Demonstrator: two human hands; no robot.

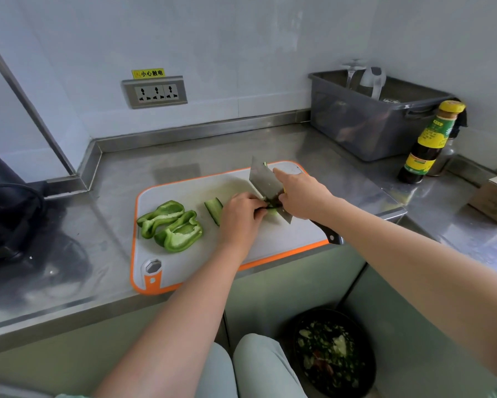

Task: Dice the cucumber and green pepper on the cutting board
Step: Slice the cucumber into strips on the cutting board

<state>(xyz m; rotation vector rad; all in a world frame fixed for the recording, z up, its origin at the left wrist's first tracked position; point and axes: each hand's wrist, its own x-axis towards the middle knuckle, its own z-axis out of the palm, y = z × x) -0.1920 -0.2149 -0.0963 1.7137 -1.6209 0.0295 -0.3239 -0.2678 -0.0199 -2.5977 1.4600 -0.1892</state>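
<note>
A white cutting board with an orange rim lies on the steel counter. Two green pepper halves lie cut side up on its left part. A cucumber piece lies just right of them. My left hand curls its fingers down on another cucumber piece, mostly hidden. My right hand grips a cleaver, index finger stretched along the blade, whose edge sits at that cucumber beside my left fingertips. The dark handle end sticks out below my wrist.
A grey plastic bin stands at the back right, with a dark sauce bottle in front of it. A cardboard box is at the far right. A black appliance sits left. A waste bin stands on the floor below.
</note>
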